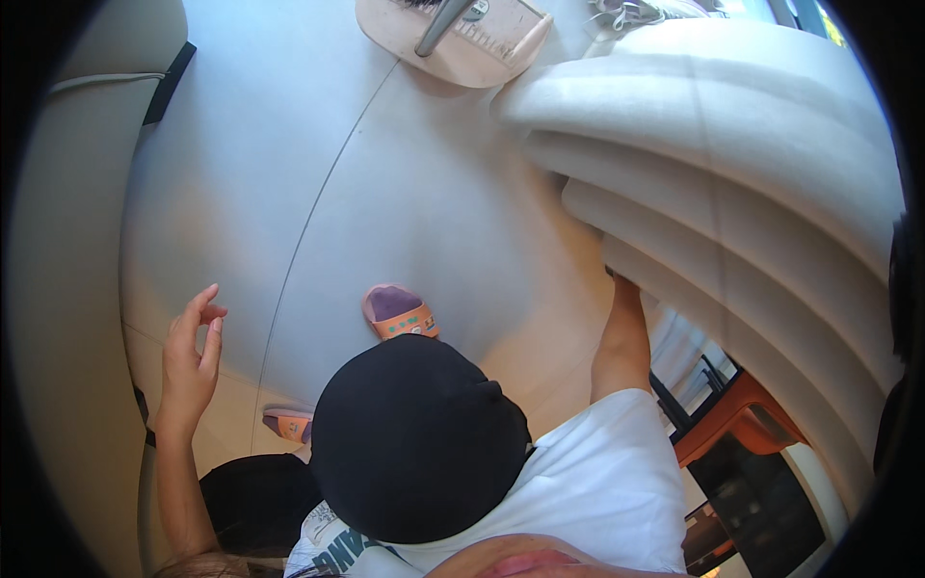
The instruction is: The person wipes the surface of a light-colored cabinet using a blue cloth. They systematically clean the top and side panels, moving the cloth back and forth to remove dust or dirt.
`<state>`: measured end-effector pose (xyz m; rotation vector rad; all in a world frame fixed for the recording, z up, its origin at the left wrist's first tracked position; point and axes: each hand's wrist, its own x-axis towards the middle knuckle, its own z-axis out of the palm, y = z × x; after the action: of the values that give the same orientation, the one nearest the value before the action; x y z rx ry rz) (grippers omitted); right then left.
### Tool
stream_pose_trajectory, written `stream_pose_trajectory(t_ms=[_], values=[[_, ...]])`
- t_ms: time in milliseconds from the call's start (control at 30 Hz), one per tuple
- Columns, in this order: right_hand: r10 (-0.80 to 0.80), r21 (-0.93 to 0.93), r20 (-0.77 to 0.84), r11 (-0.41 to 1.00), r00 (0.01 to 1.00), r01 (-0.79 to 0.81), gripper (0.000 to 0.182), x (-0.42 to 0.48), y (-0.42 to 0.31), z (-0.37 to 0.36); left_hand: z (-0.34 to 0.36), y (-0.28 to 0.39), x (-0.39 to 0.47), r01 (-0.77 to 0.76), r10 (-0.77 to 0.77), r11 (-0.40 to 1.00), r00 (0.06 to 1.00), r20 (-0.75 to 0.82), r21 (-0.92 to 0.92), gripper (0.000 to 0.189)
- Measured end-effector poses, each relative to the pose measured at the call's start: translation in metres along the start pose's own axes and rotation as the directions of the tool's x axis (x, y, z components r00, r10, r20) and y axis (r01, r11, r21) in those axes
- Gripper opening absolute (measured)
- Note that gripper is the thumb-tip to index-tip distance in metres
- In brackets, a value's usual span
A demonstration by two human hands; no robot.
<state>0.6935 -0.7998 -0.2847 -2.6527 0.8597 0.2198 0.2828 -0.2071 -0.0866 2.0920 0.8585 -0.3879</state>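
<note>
My left hand (194, 343) is raised over the floor on the left, near a beige furniture side (79, 289). Its fingers are loosely curled, thumb apart from them, and it holds nothing. My right arm (625, 336) reaches forward along the right side to a large, pale folded fabric (694, 180), apparently a curtain. The folds hide my right hand, so what it touches cannot be seen. Below me, a rounded black form (426, 441), perhaps a cap's brim, covers much of my body. Orange slippers (405, 314) with purple socks show on my feet.
A pale dustpan (498, 43) with a metal handle (442, 29) and dark bristles stands on the tiled floor (238, 180) ahead. Beyond it at the right lies a laced shoe (629, 13). Orange furniture (744, 419) and a dark panel (759, 491) stand at lower right.
</note>
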Motion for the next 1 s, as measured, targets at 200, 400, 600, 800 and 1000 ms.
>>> stream_pose_trajectory(t_ms=[200,400,600,800,1000], values=[[-0.087,-0.33,0.094,0.937,0.992,0.114,0.039,0.048,0.017,-0.009,0.02,0.019,0.006,-0.161,0.158,0.982,0.987,0.038,0.102,0.046],[-0.069,-0.63,0.286,0.738,0.956,0.242,0.04,0.087,0.072,-0.023,0.028,0.011,0.006,-0.23,0.219,0.962,0.972,0.09,0.147,0.047],[0.308,-0.642,0.766,0.415,0.565,0.645,0.045,0.049,0.105,-0.043,0.023,-0.004,0.006,-0.304,0.297,0.933,0.953,0.067,0.193,0.045],[-0.063,0.059,0.992,0.998,-0.113,-0.038,0.062,-0.105,-0.026,-0.04,-0.015,-0.008,-0.022,-0.343,0.345,0.9,0.938,0.042,0.269,0.044],[-0.598,0.354,0.735,0.74,-0.319,-0.572,0.06,-0.232,-0.138,0.017,-0.054,0.014,-0.093,-0.285,0.341,0.85,0.939,-0.049,0.444,0.047]])
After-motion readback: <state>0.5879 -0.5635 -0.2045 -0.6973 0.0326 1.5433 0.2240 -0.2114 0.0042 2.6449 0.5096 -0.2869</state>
